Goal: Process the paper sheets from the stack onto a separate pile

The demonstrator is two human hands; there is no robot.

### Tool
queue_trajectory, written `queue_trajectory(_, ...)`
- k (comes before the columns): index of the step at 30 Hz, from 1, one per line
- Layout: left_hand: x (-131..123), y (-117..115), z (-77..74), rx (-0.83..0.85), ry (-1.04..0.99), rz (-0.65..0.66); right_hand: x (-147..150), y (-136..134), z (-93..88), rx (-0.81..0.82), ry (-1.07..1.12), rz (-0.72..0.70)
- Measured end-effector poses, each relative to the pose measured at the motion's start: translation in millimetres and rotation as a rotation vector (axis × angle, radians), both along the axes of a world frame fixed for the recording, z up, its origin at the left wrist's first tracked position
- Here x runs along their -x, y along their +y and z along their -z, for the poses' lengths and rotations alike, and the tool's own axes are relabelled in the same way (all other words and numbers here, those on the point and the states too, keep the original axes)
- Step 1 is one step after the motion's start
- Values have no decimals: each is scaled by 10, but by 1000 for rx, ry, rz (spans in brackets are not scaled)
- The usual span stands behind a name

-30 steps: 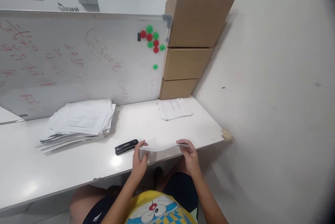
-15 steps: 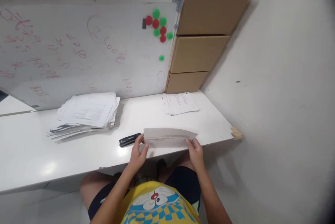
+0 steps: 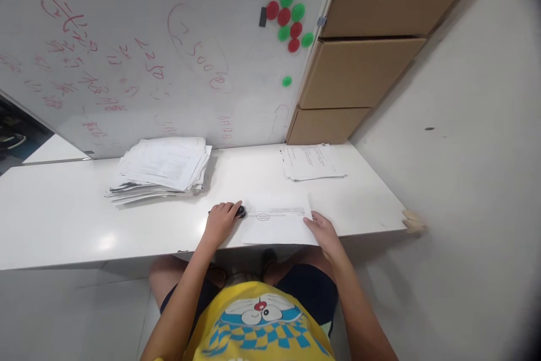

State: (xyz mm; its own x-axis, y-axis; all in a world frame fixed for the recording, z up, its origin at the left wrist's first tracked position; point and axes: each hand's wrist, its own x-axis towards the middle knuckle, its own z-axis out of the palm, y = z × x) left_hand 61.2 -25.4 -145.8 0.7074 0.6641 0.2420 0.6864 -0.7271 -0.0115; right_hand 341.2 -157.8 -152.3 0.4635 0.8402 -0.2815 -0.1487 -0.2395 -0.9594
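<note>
A thin set of white sheets [image 3: 276, 226] lies flat at the desk's front edge. My right hand [image 3: 324, 232] rests on its right corner with fingers pressed on the paper. My left hand [image 3: 220, 220] has left the sheets and covers the black stapler [image 3: 240, 212], fingers curled over it; only the stapler's right end shows.
A thick, untidy pile of papers [image 3: 163, 166] lies at the left back of the white desk [image 3: 63, 220]. A small stack of printed sheets [image 3: 311, 161] sits at the right back. A whiteboard [image 3: 160, 57] with magnets and stacked cardboard boxes [image 3: 359, 74] stand behind.
The sheets, held up in both hands before, now lie flat on the desk. My left hand let go and moved left onto the stapler. The camera tilted down and closer.
</note>
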Motion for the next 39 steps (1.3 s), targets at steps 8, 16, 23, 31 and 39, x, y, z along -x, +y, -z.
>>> queue_trajectory(8,3,42,12,-28,-17,0,-102,-80,57,48,-13,94)
queue_trajectory(16,-3,39,36,-50,-29,7,76,-65,171,47,-104,-30)
queue_trajectory(23,44,-14,27,-51,-187,91,166,16,189,33,-165,-78)
queue_trajectory(31,45,2,69,-33,-215,135,154,-9,230,48,-122,-65)
queue_trajectory(39,102,30,82,-80,-187,119,198,71,135,22,-175,-37)
